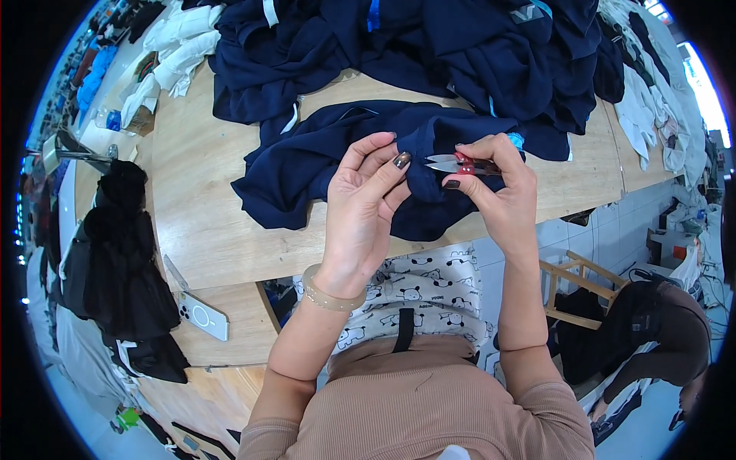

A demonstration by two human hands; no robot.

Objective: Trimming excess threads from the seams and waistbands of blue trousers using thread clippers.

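Observation:
A navy blue garment [307,146] lies bunched on the wooden table in front of me, with one edge lifted up. My left hand [366,188] pinches that raised edge between thumb and fingers. In my right hand [498,180] is a pair of thread snips [464,163] with red on the grip. Its pale blades point left and rest close to the cloth beside my left fingertips. Whether the blades touch a thread is too small to tell.
A large heap of navy garments [399,46] covers the far side of the wooden table [199,222]. Black fabric [123,261] hangs at the left, near a white phone [204,316] on a lower surface. White cloths [180,46] lie far left. A wooden stool [579,287] and another person [667,330] are at right.

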